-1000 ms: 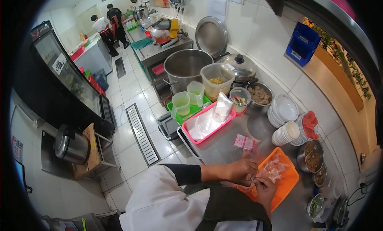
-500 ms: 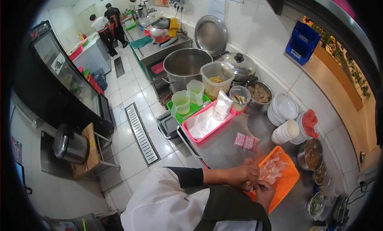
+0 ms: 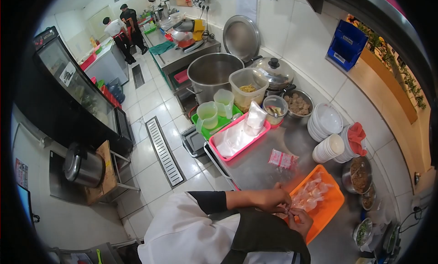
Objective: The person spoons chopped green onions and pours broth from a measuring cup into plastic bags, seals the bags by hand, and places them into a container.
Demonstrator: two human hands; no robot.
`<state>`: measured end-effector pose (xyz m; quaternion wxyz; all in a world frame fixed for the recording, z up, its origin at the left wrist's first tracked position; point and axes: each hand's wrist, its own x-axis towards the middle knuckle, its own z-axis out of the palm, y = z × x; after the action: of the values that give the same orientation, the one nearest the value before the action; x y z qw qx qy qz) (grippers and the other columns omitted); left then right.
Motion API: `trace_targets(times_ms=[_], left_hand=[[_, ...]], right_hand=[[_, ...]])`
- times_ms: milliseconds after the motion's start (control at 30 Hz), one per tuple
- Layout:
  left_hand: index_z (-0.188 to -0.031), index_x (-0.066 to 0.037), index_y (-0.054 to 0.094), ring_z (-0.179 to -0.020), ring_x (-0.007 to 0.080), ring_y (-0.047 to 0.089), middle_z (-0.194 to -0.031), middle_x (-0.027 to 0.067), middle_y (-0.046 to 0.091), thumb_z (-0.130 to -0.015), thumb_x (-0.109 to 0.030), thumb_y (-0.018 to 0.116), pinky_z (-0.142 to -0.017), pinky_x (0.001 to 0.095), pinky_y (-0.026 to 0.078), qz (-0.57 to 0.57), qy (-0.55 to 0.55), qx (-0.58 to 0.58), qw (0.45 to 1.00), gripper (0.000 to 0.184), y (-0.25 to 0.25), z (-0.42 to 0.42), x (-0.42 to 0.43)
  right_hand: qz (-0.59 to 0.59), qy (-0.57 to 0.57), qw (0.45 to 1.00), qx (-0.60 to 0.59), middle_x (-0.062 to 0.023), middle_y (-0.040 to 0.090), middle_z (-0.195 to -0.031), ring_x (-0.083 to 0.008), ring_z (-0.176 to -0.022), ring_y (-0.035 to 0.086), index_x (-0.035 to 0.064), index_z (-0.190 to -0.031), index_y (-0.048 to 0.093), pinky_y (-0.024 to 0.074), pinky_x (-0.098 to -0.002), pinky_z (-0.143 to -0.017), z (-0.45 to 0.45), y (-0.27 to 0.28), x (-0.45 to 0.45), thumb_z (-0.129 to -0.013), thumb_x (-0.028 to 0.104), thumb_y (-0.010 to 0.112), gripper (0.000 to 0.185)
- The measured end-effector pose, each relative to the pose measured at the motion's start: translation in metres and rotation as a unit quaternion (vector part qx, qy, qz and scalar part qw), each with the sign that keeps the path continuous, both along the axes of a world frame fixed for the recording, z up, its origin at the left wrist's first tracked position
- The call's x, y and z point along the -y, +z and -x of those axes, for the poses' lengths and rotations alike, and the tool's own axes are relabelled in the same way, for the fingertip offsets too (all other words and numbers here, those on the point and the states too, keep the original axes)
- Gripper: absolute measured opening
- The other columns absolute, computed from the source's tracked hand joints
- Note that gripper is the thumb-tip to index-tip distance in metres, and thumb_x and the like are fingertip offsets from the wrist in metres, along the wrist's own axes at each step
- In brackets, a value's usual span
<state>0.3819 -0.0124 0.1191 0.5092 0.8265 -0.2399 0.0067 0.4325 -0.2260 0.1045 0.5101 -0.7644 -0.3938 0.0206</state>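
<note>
Stainless-steel counter [image 3: 248, 170] runs beside a white tiled wall [image 3: 299, 45] and carries the working set. An orange tray [image 3: 336, 204] lies on it at a slant, partly covered by the hands at its near side. Inside the tray is a loose cluster of clear bags [image 3: 312, 193]: small, thin, crumpled and glossy, with pale contents that cannot be identified. Left hand [image 3: 273, 201] and right hand [image 3: 299, 222] meet above the tray's near edge. Fingers of both hands are drawn together, pinching a small clear bag [image 3: 281, 215] that is largely hidden by them; its exact shape cannot be told. Tray edges are raised, and the far corner and far side are unobstructed. Bare steel separates the tray from the stacked cups [image 3: 329, 148] and, as a narrower strip, from the metal bowl [image 3: 357, 175] on the wall side. Toward the pink tray [image 3: 230, 143] the open surface is wider, interrupted by a red-and-white packet [image 3: 282, 159] lying flat, apart from both trays. At the counter's near edge, the person's dark apron [image 3: 260, 234] and forearms close off the room.
</note>
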Motion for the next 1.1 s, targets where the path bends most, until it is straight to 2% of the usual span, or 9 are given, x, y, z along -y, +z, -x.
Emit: trace_targets(times_ms=[167, 267, 467, 567, 667, 833, 933, 1033, 1100], left_hand=[[-0.087, -0.014, 0.062, -0.081, 0.0166, 0.058, -0.084, -0.0004, 0.061, -0.089, -0.022, 0.064, -0.086, 0.0472, 0.023, 0.073, 0.064, -0.115, 0.989, 0.008, -0.017, -0.002, 0.012], [-0.089, -0.014, 0.060, -0.081, 0.0166, 0.057, -0.082, -0.0008, 0.060, -0.090, -0.021, 0.063, -0.086, 0.0447, 0.024, 0.073, 0.083, -0.096, 0.989, 0.008, -0.022, 0.000, 0.016], [-0.085, -0.010, 0.061, -0.075, 0.0216, 0.060, -0.083, 0.0045, 0.063, -0.083, -0.016, 0.066, -0.079, 0.0389, 0.035, -0.004, 0.103, 0.124, 0.987, 0.008, -0.004, 0.004, 0.011], [-0.093, -0.011, 0.061, -0.078, 0.0175, 0.059, -0.080, 0.0041, 0.061, -0.087, -0.019, 0.064, -0.085, 0.0412, 0.031, 0.051, 0.124, -0.029, 0.991, 0.011, -0.013, 0.006, 0.012], [-0.090, -0.007, 0.065, -0.070, 0.0201, 0.061, -0.075, 0.0058, 0.064, -0.086, -0.019, 0.065, -0.076, 0.0372, 0.041, 0.125, 0.177, -0.176, 0.960, 0.013, -0.030, 0.002, 0.018], [-0.084, -0.005, 0.069, -0.069, 0.0227, 0.065, -0.074, 0.0083, 0.068, -0.080, -0.024, 0.070, -0.067, 0.0366, 0.046, 0.048, 0.262, -0.185, 0.946, 0.019, -0.035, 0.000, 0.024], [-0.083, -0.005, 0.070, -0.072, 0.0232, 0.067, -0.075, 0.0092, 0.069, -0.078, -0.026, 0.071, -0.067, 0.0378, 0.046, -0.004, 0.261, -0.173, 0.950, 0.021, -0.018, 0.000, 0.020], [-0.082, -0.004, 0.070, -0.071, 0.0230, 0.067, -0.074, 0.0101, 0.068, -0.077, -0.024, 0.071, -0.065, 0.0376, 0.046, -0.006, 0.249, -0.185, 0.951, 0.021, -0.023, -0.002, 0.017], [-0.082, -0.002, 0.069, -0.068, 0.0225, 0.066, -0.072, 0.0108, 0.068, -0.077, -0.022, 0.071, -0.064, 0.0368, 0.047, 0.021, 0.232, -0.203, 0.951, 0.020, -0.029, -0.004, 0.016]], right_hand=[[-0.020, -0.018, 0.995, 0.095, -0.0124, 0.068, -0.084, -0.0262, -0.077, 0.067, 0.0010, -0.085, 0.067, 0.0539, -0.0306, -0.069, -0.001, 0.007, -0.004, -0.072, -0.009, 0.068, 0.017], [-0.015, -0.017, 0.994, 0.111, -0.0131, 0.067, -0.085, -0.0255, -0.078, 0.067, 0.0003, -0.089, 0.066, 0.0531, -0.0301, -0.071, -0.001, 0.007, -0.002, -0.072, -0.011, 0.067, 0.021], [-0.029, -0.041, 0.997, -0.052, -0.0142, 0.068, -0.086, -0.0229, -0.079, 0.068, -0.0007, -0.108, 0.061, 0.0537, -0.0306, -0.073, 0.003, 0.001, 0.000, -0.075, -0.008, 0.068, 0.034], [-0.041, -0.033, 0.999, -0.004, -0.0133, 0.068, -0.086, -0.0190, -0.080, 0.068, -0.0003, -0.115, 0.058, 0.0528, -0.0300, -0.075, 0.004, 0.000, -0.004, -0.075, -0.013, 0.067, 0.043], [-0.024, 0.004, 0.990, 0.135, -0.0140, 0.068, -0.086, -0.0222, -0.080, 0.069, 0.0011, -0.115, 0.058, 0.0539, -0.0310, -0.073, -0.002, -0.006, -0.003, -0.075, -0.011, 0.068, 0.043], [-0.018, 0.032, 0.970, 0.242, -0.0146, 0.068, -0.087, -0.0285, -0.080, 0.070, 0.0032, -0.112, 0.060, 0.0545, -0.0310, -0.074, -0.003, 0.006, -0.017, -0.074, -0.009, 0.071, 0.042], [0.055, 0.010, 0.974, 0.221, -0.0114, 0.070, -0.089, -0.0253, -0.081, 0.070, 0.0008, -0.124, 0.048, 0.0550, -0.0299, -0.076, -0.005, 0.003, -0.012, -0.077, -0.004, 0.072, 0.053], [0.019, -0.049, 0.995, -0.081, -0.0118, 0.070, -0.090, -0.0210, -0.083, 0.070, 0.0016, -0.133, 0.038, 0.0549, -0.0302, -0.078, 0.004, -0.003, -0.013, -0.075, -0.007, 0.072, 0.068], [-0.003, -0.052, 0.989, -0.139, -0.0130, 0.070, -0.091, -0.0188, -0.084, 0.069, 0.0021, -0.136, 0.034, 0.0545, -0.0307, -0.080, 0.005, 0.003, -0.016, -0.075, -0.007, 0.073, 0.073]])
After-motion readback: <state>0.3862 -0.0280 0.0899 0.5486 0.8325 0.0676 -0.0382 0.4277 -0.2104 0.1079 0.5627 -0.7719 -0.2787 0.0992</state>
